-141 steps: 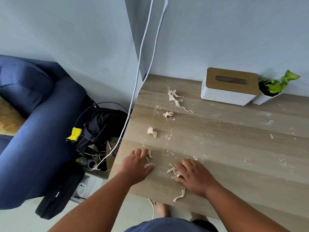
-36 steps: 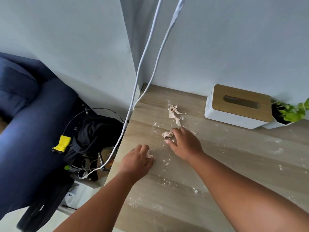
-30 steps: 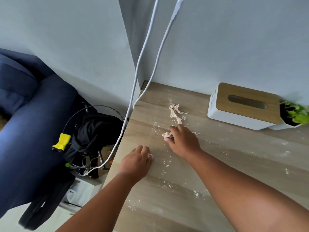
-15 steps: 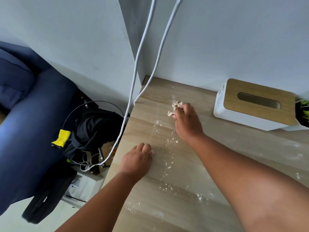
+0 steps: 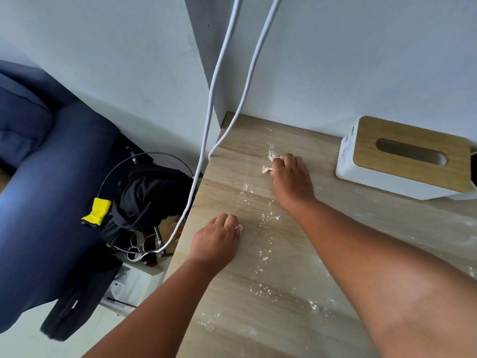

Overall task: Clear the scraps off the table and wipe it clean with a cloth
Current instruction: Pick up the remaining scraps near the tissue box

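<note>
The wooden table [image 5: 284,319] is dusted with white crumbs [image 5: 260,220] in a trail down its left part. My right hand [image 5: 290,182] reaches to the far left corner, fingers curled round a bunch of beige scraps [image 5: 269,162] that stick out past its knuckles. My left hand [image 5: 216,240] lies fist-like near the table's left edge, fingers curled over more scraps; only a pale bit [image 5: 239,228] shows at the fingertips. No cloth is in sight.
A white tissue box with a wooden lid [image 5: 405,158] stands against the wall at the right. Two white cables [image 5: 214,104] hang past the table's left corner. Beside the table are a blue sofa [image 5: 49,192] and a wire basket of dark clothes [image 5: 147,195].
My right hand has moved up the table from the middle scrap to the farthest one and closed on it. The loose scraps no longer lie on the wood. My left hand stayed put.
</note>
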The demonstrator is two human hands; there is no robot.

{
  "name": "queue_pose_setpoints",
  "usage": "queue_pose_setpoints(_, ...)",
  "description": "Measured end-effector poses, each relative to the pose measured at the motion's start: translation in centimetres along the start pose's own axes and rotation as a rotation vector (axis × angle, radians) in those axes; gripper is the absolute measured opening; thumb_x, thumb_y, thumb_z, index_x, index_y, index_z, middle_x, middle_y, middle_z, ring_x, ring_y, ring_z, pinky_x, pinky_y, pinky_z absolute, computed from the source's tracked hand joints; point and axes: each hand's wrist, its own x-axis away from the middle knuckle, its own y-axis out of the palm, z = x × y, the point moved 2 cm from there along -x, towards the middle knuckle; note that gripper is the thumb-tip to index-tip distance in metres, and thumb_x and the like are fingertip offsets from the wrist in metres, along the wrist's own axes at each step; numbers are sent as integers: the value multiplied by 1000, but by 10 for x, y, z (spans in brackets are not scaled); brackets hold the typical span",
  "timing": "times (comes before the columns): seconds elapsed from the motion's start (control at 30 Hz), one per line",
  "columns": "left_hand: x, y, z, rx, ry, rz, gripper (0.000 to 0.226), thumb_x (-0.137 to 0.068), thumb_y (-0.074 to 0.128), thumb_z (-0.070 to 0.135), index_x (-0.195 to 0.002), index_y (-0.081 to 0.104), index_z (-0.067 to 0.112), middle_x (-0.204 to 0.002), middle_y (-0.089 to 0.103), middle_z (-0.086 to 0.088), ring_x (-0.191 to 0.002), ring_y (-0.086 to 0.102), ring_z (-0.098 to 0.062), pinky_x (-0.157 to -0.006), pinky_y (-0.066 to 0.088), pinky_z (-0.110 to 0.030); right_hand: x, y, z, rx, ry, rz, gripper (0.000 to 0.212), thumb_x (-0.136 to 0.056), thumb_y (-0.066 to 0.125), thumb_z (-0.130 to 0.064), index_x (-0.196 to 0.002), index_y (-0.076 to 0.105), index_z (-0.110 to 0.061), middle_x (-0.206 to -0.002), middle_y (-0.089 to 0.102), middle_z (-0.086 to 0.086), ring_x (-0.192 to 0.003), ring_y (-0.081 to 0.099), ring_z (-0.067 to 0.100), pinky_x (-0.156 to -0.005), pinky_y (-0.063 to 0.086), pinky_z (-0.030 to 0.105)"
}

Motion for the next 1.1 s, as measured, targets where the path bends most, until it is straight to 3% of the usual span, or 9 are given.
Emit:
queue_pose_setpoints(0.13,-1,-2,0,36,3,-19,29,-103,44,34,-93,59,12,-85,61,-3,-73,61,-27,-47,43,-34,6,-5,0,1,-14,-73,25,-88,54,0,-114,57,0,-113,59,23,-100,53,40,-87,43,48)
queue_pose_setpoints(0.23,0,-7,0,68,-11,-29,22,-103,54,27,-92,56,8,-85,61,-7,-71,59,-31,-50,37,-32,17,-9,3,-54,16,-100,33,-92,52,1,-125,52,2,-118,56,24,-106,51,40,-90,45,47)
queue_pose_setpoints(0.37,3,-13,-2,114,-60,-77,24,-107,46,29,-97,51,7,-89,58,-9,-75,55,-32,-56,35,-34,32,-20,4,-142,76,-117,48,-91,52,6,-138,49,-3,-125,53,22,-113,50,39,-93,47,46)
queue_pose_setpoints(0.57,14,-21,-1,145,-54,-77,15,-105,51,19,-95,51,7,-77,46,-1,-59,37,-21,-51,22,-30,62,-33,10,-152,136,-143,49,-88,53,11,-135,54,-3,-123,50,20,-113,52,38,-90,48,42)
queue_pose_setpoints(0.67,20,-21,-4,127,-58,-133,11,-105,46,16,-107,55,11,-94,58,-6,-67,41,-20,-57,28,-31,80,-38,11,-166,186,-128,42,-86,52,14,-123,57,-4,-121,49,18,-106,55,36,-84,48,39)
queue_pose_setpoints(0.77,29,-25,-3,111,-65,-161,16,-105,40,19,-111,55,17,-102,56,-2,-72,41,-17,-61,32,-33,100,-40,14,-220,227,-155,34,-89,48,9,-117,55,-9,-120,53,14,-105,58,34,-81,44,36)
queue_pose_setpoints(0.93,38,-37,5,70,-27,-113,29,-107,40,40,-95,52,17,-87,49,3,-69,41,-18,-59,31,-32,130,-46,15,-312,283,-111,27,-90,47,5,-110,52,-13,-117,54,10,-99,59,33,-77,45,36)
queue_pose_setpoints(1.03,44,-44,8,66,15,-95,34,-104,39,51,-87,42,23,-80,45,6,-65,40,-16,-56,31,-32,143,-46,18,-328,304,-57,8,-100,50,-12,-107,52,-9,-112,55,14,-96,61,35,-78,49,40)
queue_pose_setpoints(1.1,46,-47,10,66,29,-98,33,-104,38,52,-85,40,25,-78,44,6,-64,40,-16,-55,31,-31,154,-45,20,-339,308,-73,19,-100,54,-32,-104,50,-14,-110,54,7,-94,61,29,-78,51,39)
